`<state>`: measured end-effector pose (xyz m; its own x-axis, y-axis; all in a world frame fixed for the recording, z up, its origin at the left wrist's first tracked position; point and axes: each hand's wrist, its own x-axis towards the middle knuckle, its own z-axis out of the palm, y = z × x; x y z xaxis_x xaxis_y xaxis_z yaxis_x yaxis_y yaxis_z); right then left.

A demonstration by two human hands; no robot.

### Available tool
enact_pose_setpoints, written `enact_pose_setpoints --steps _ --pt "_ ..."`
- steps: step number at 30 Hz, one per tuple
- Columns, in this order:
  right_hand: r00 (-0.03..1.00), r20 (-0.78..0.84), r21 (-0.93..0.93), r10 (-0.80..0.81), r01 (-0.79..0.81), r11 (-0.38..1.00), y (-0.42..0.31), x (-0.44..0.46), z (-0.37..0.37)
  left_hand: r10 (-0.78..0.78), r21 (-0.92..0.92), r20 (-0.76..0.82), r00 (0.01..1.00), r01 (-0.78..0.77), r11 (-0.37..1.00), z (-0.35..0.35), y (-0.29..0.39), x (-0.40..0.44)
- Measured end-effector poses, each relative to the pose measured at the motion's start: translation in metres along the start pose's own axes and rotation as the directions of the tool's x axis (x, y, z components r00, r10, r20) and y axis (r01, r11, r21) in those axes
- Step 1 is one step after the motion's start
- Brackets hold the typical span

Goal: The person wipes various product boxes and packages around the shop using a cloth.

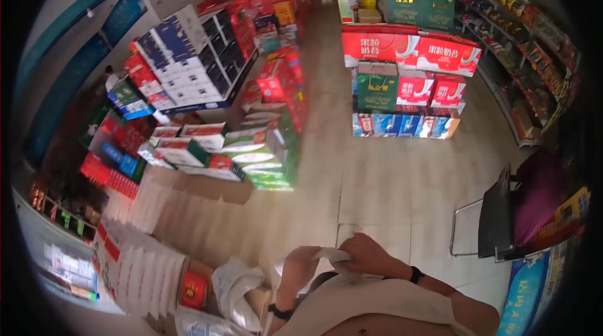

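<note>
My left hand (303,260) is closed on one side of a twisted strip of whitish cloth-like material (333,254), low in the middle of the head view. My right hand (365,252) grips the same strip from the other side, fingers wrapped round it. Both hands are close together in front of my body, with a dark band on each wrist. I cannot tell whether the strip is cloth or a thin bag. To the left of my left hand, a crumpled whitish plastic bag (237,289) lies beside a row of white cartons (141,273).
Stacked red and green gift boxes (411,50) stand ahead on the tiled floor (377,191). More boxes (188,63) are piled at left. A person in purple (543,195) sits on a black chair (494,216) at right, near stocked shelves (521,53).
</note>
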<state>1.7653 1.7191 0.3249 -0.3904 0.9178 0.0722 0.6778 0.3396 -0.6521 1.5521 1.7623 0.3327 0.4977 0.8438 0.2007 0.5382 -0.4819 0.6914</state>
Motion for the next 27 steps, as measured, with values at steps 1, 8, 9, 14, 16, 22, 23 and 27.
enact_pose_setpoints --steps 1,8,9,14,16,22,23,27 --pt "1.0 -0.009 -0.012 0.017 -0.017 1.0 0.019 0.018 -0.019 0.084 -0.039 0.07 0.994 -0.082 0.996 -0.004 0.001 0.044" --pt "0.828 -0.517 0.173 0.217 -0.147 0.974 0.115 0.107 -0.135 0.388 0.118 0.302 0.871 -0.438 0.891 0.0 -0.021 0.294" --pt "0.792 -0.547 0.219 0.271 -0.177 0.96 0.135 0.119 -0.15 0.397 0.131 0.309 0.864 -0.452 0.882 0.005 -0.033 0.326" --pt "0.66 -0.606 0.388 0.444 -0.243 0.889 0.228 0.21 -0.234 0.211 0.094 0.284 0.935 -0.246 0.965 0.026 -0.096 0.466" --pt "0.667 -0.541 0.438 0.513 -0.298 0.848 0.26 0.255 -0.265 0.001 0.004 0.299 0.954 -0.002 1.0 0.029 -0.116 0.513" --pt "0.651 -0.601 0.162 0.463 -0.467 0.869 0.387 0.426 -0.342 -0.017 0.026 0.075 0.997 0.015 1.0 0.014 -0.178 0.665" --pt "0.713 -0.547 0.099 0.439 -0.465 0.88 0.403 0.454 -0.362 -0.054 -0.116 0.085 0.995 0.064 0.991 0.003 -0.18 0.689" --pt "0.813 -0.466 0.061 0.349 -0.363 0.93 0.46 0.562 -0.425 -0.19 -0.276 0.146 0.971 0.225 0.935 -0.018 -0.221 0.784"
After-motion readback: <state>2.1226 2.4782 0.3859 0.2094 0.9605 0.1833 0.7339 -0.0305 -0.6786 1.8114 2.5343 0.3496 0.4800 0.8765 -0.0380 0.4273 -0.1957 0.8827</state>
